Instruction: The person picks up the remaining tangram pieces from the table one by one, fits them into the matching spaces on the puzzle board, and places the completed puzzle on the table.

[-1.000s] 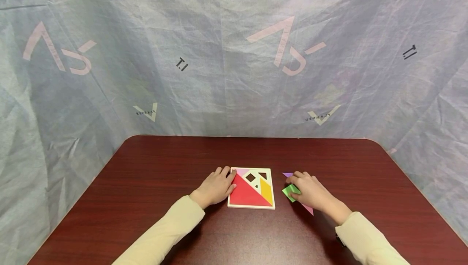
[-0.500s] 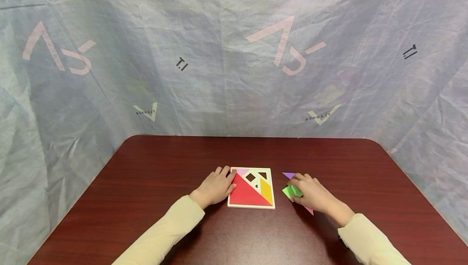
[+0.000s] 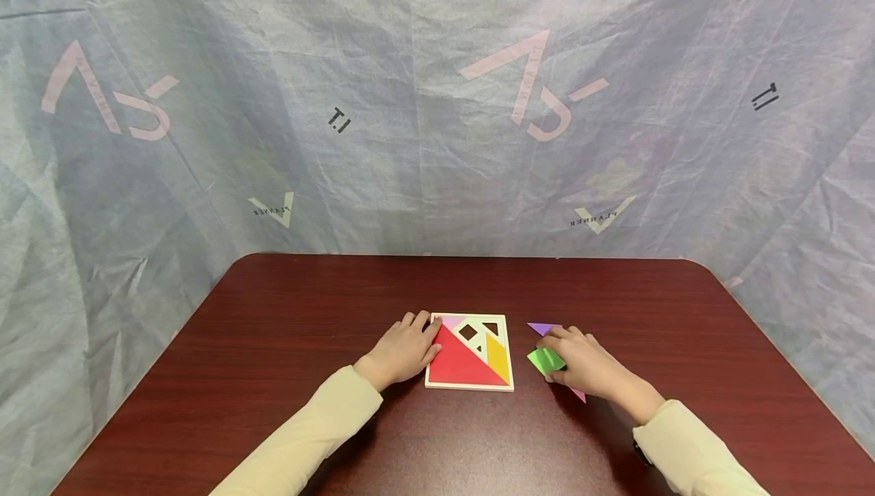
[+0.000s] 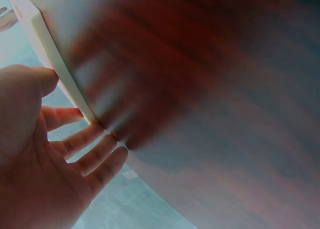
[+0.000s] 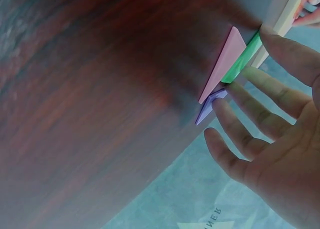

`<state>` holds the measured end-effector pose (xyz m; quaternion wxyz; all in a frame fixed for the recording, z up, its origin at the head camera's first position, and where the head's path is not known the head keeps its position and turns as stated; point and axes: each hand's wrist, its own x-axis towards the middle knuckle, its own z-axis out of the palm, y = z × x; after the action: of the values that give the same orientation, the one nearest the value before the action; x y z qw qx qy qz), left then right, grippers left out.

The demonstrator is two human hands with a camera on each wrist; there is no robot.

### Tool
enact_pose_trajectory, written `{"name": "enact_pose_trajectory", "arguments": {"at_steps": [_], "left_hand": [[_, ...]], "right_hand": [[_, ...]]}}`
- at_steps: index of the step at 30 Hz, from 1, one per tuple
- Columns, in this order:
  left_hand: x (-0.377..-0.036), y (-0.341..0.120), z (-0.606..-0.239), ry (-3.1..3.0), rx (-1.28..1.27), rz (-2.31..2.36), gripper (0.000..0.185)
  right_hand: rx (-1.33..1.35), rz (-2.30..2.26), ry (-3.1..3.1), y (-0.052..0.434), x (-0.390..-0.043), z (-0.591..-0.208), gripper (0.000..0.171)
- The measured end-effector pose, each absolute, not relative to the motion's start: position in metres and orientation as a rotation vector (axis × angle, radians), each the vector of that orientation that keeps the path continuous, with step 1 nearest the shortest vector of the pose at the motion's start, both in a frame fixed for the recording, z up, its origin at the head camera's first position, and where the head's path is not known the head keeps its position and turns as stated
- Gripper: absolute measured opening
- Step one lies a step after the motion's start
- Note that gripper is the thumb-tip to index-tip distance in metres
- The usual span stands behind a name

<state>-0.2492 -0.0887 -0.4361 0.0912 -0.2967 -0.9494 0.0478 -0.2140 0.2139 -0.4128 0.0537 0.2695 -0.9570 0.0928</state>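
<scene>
A pale square puzzle tray (image 3: 472,387) lies on the table, holding a large red triangle (image 3: 458,363), a yellow parallelogram (image 3: 500,358) and a pink piece (image 3: 451,321); dark gaps show in its upper right. My left hand (image 3: 402,350) rests on the tray's left edge, thumb and fingertips along the rim (image 4: 65,74). Right of the tray, my right hand (image 3: 581,359) pinches a green square (image 3: 544,361) between thumb and fingers. Partly under that hand lie a purple triangle (image 3: 541,327) and a pink triangle (image 5: 225,64).
The dark red wooden table (image 3: 307,298) reaches back to a grey printed curtain (image 3: 424,139), which also hangs at both sides. A strip of table separates the tray from the loose pieces.
My right thumb has slid off the top of the green square to its near corner, and the hand has shifted slightly right. The left hand and the tray stay put.
</scene>
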Motion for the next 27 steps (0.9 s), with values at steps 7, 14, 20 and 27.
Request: {"name": "enact_pose_trajectory", "arguments": {"at_steps": [7,14,20,27], "left_hand": [[-0.2493,-0.0886,-0.4358,-2.836,-0.877,0.139,0.046],[-0.2492,-0.0887,-0.4355,-2.833,-0.88,0.139,0.045],[-0.249,-0.0888,-0.4351,-2.833,-0.879,0.141,0.045],[-0.2488,-0.0885,-0.435,-2.839,-0.875,0.141,0.045]], "right_hand": [[0.818,0.291,-2.911,0.2137,-0.2154,-0.4139,0.039],[0.814,0.31,-2.905,0.2125,-0.2166,-0.4148,0.04],[0.806,0.33,-2.897,0.2112,-0.2166,-0.4146,0.044],[0.808,0.35,-2.905,0.2103,-0.218,-0.4139,0.047]]}}
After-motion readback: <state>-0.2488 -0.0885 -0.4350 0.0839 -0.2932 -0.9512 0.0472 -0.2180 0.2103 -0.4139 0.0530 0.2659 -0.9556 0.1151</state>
